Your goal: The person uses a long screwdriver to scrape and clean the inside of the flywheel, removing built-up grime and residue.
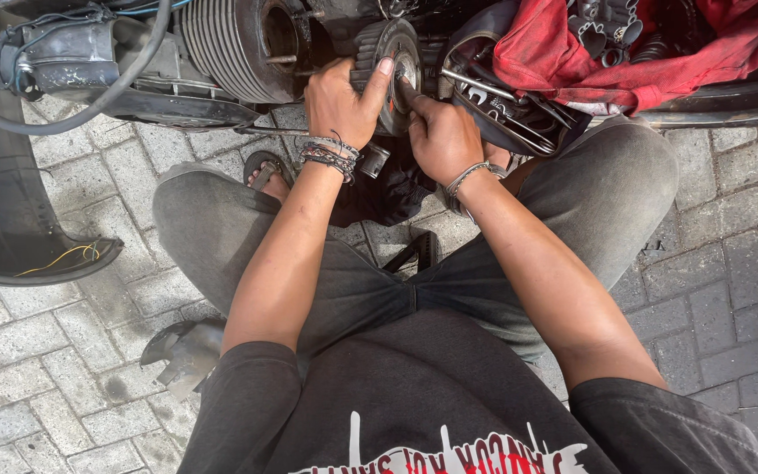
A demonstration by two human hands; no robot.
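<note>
Squatting on grey paving bricks, a person in a black shirt with red and white print across the chest, and grey trousers, works on an engine. Both forearms reach ahead. The left hand, banded with bracelets, is curled around the ribbed round metal part, thumb pressed on its face. The right hand is closed just beside it, forefinger touching the disc's centre; what it grips cannot be told. Farther off lie a finned cylinder, a red cloth and a dark curved panel.
</note>
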